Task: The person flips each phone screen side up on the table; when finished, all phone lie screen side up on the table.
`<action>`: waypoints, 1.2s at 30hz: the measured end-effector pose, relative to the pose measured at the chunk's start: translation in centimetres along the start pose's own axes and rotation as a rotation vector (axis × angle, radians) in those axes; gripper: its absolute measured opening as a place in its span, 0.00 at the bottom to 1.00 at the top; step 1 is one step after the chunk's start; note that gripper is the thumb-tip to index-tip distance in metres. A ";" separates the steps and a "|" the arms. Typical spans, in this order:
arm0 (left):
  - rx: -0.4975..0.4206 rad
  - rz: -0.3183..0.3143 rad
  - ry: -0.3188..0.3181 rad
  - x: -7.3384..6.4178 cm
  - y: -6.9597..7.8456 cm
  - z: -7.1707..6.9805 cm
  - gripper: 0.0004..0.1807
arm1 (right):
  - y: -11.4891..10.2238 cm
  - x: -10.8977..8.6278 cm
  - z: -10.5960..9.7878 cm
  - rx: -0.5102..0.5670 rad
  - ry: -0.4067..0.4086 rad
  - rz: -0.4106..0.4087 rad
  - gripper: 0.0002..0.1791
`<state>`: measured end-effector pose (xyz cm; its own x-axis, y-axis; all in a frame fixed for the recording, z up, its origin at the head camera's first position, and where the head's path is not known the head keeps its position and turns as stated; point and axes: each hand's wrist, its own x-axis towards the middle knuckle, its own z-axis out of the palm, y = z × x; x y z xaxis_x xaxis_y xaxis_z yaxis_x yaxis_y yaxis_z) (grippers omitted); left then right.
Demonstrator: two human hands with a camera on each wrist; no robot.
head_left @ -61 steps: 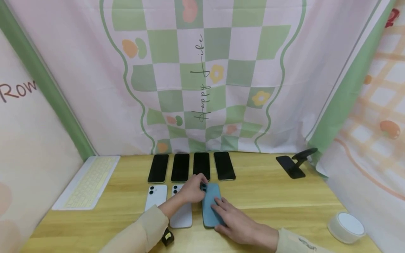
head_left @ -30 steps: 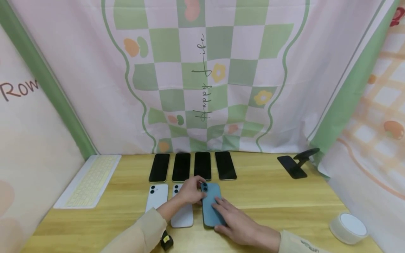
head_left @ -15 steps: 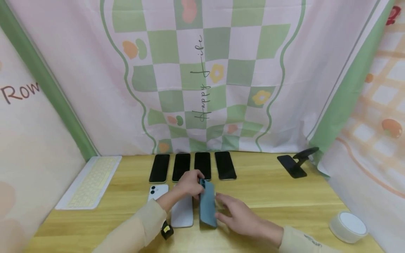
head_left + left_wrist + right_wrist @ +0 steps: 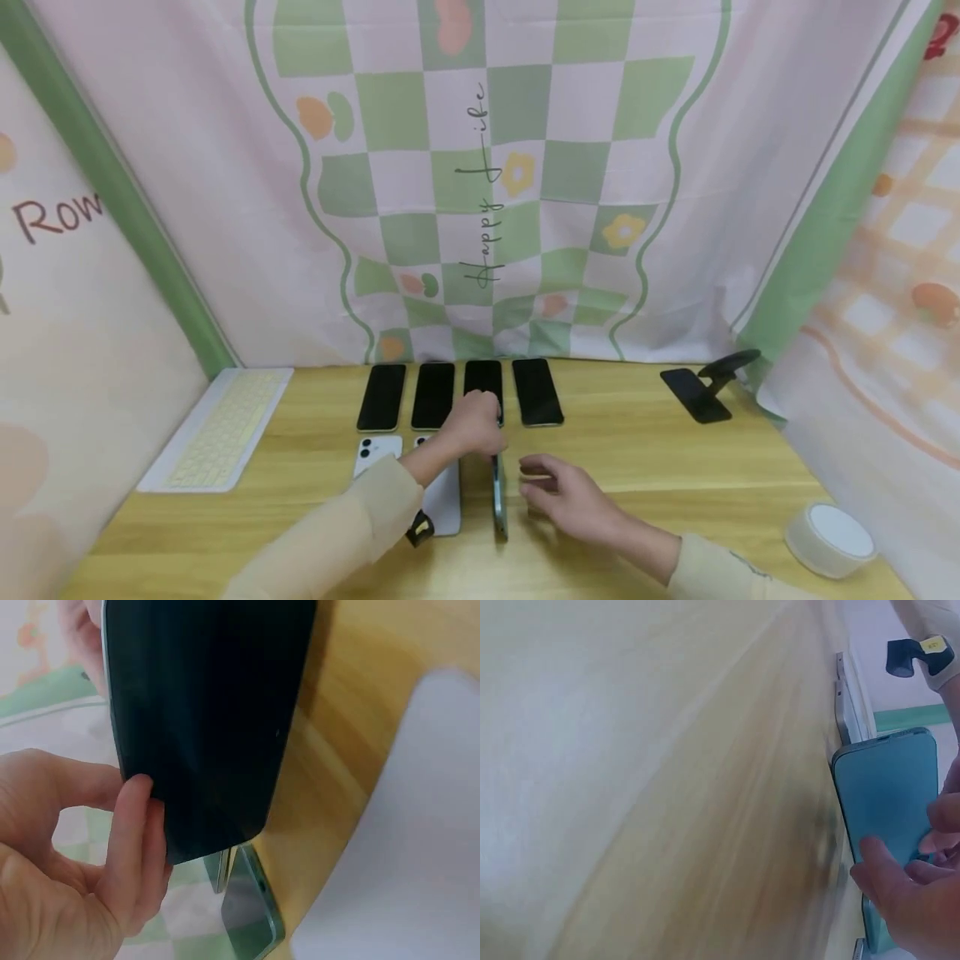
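The blue phone point(image 4: 500, 504) is held on edge at the counter point(image 4: 637, 458), right of a white phone point(image 4: 446, 504), long axis pointed away toward the curtain point(image 4: 517, 242), screen turned left; its far end is pinched by the left hand point(image 4: 476, 423), the right hand point(image 4: 568, 497) being held apart, loosely curved

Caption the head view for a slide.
Left hand grips a blue phone turned edge-on, right hand beside it, four dark phones beyond.

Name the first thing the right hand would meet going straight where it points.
The blue phone, most likely: the left hand holds it, tilted up, ahead of the right hand, though the gap is unclear.
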<state>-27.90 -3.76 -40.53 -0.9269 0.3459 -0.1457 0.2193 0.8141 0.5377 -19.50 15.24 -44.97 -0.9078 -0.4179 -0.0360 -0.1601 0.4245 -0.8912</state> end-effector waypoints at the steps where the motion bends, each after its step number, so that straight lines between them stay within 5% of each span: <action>1: -0.008 0.009 0.005 0.0 0.0 0.2 0.11 | 0.0 -0.1 0.0 0.036 0.001 0.018 0.28; 5: -0.109 0.052 0.022 0.2 -0.3 1.1 0.25 | -0.1 -0.4 -0.2 0.193 -0.014 0.071 0.29; 11: -0.300 0.085 0.000 0.2 -1.0 2.1 0.27 | -0.5 -0.5 0.0 0.376 0.036 0.128 0.31; 17: -0.311 0.087 0.041 0.2 -1.0 2.7 0.25 | -1.1 -0.3 0.4 0.376 0.135 0.192 0.30; 23: -0.419 0.038 0.025 -0.1 -0.8 3.2 0.24 | -1.4 -0.3 0.6 0.350 0.179 0.240 0.32; 31: -0.417 0.036 0.041 -0.6 -0.8 3.6 0.27 | -1.3 -0.1 0.4 0.302 0.184 0.259 0.31; 36: -0.280 0.145 0.079 -1.2 -1.6 4.0 0.25 | -1.1 0.0 0.2 0.284 0.190 0.265 0.29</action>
<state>-25.92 -3.60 -44.50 -0.9152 0.4030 0.0079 0.2686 0.5951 0.7574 -19.26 14.55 -44.08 -0.9626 -0.1582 -0.2199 0.1768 0.2480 -0.9525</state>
